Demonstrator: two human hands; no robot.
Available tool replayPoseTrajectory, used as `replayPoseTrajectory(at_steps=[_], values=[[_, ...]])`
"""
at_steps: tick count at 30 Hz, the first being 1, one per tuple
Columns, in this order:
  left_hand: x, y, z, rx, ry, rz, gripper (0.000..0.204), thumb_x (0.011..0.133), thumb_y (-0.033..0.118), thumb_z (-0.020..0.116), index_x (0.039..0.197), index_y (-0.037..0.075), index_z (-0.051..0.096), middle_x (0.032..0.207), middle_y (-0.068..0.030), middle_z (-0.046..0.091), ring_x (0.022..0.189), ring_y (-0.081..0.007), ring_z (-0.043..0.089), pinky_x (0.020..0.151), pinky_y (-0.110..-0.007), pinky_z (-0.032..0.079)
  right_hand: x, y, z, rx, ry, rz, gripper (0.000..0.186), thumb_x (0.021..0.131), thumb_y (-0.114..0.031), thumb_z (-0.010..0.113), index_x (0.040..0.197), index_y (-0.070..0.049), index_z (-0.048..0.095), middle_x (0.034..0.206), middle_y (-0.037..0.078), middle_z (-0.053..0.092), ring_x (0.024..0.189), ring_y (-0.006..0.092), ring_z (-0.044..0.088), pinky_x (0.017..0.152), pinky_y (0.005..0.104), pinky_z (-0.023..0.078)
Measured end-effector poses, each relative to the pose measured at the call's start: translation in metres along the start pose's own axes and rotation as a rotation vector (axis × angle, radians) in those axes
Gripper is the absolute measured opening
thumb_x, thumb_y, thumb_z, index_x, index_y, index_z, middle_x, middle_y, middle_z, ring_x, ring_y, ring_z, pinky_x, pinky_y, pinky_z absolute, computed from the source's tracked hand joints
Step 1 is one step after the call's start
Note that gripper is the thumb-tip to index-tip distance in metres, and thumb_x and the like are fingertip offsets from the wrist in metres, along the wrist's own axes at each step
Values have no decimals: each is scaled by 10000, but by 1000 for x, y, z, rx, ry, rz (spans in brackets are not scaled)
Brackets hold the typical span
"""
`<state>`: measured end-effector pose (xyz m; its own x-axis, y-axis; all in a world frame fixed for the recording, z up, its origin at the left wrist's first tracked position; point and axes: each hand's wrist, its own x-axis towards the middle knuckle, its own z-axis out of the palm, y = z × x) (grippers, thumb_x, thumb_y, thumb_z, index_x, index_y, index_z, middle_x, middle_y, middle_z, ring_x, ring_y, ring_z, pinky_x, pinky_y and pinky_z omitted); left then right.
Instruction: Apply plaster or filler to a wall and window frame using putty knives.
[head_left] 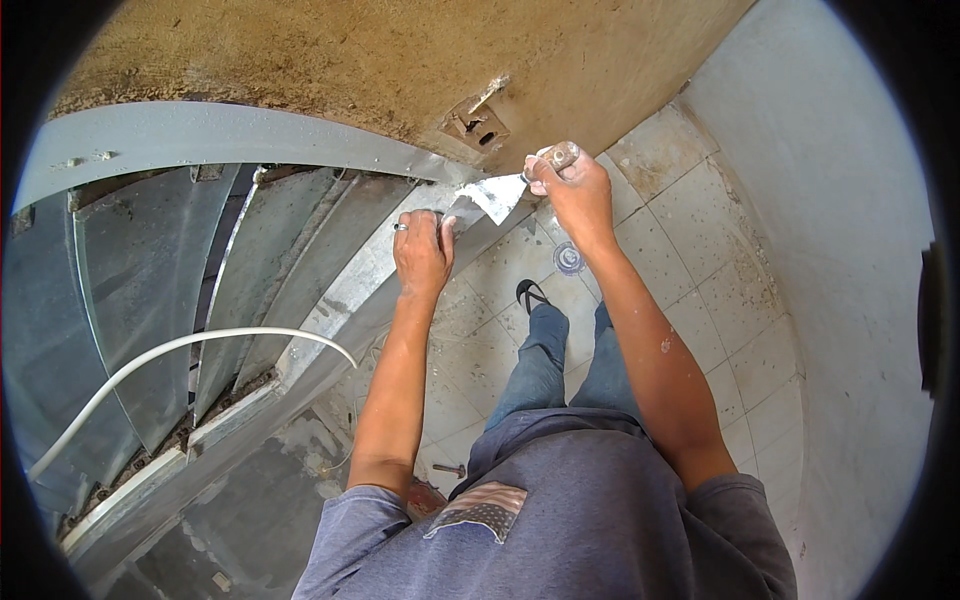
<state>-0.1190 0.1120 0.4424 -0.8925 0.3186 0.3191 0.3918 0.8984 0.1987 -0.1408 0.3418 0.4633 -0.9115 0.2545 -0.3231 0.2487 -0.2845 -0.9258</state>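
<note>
My right hand grips a putty knife by its worn handle; white paste covers much of its blade. Just left of it, my left hand has its fingers closed on a grey metal blade, perhaps a second scraper, whose handle is hidden. The two blades meet or overlap over the pale, stained ledge that runs diagonally beside the louvred window. A ring is on one finger of my left hand.
Glass louvres fill the left, with a white cable arcing across. A stained wall with a recessed box is at top, a grey wall at right. Below are tiles, a drain and my sandalled foot.
</note>
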Motion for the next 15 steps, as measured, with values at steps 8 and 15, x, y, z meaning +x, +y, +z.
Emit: replayPoseTrajectory(at_steps=[8, 15], values=[[-2, -1, 0, -9, -13, -22, 201, 825, 171, 674, 858, 28, 536, 852, -130, 564, 811, -333, 539, 664, -423, 435, -9, -12, -6, 30, -27, 36, 114, 855, -88, 652, 868, 16, 606, 805, 70, 661, 704, 99, 607, 641, 229, 502], [-3, -2, 0, -15, 6, -20, 196, 820, 161, 680, 853, 29, 539, 849, -128, 563, 810, -332, 539, 667, -422, 433, -17, -7, -32, 237, 70, 135, 119, 851, -50, 637, 916, 41, 597, 845, 113, 661, 762, 134, 646, 668, 243, 540]])
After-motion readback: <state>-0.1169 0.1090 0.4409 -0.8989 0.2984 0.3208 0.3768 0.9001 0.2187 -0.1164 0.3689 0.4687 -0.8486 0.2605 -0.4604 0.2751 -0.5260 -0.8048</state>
